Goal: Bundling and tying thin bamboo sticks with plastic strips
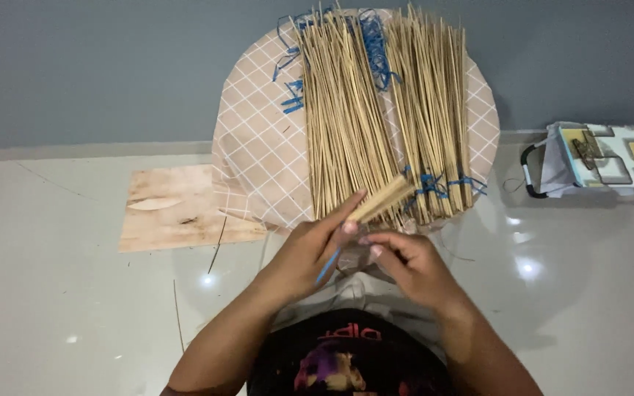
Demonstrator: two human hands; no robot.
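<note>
Left hand (310, 253) closed around a small bundle of thin bamboo sticks (381, 199), blue band (329, 264) trailing under the thumb; right hand (403, 262) curled, fingertips pinching near the bundle's lower end; bundle angled up-right, just over the near edge of a round table (258, 147) in checked cloth; heaped loose sticks (383, 103) and blue ties (372, 40) behind; plywood board (177, 209) on floor at left.
</note>
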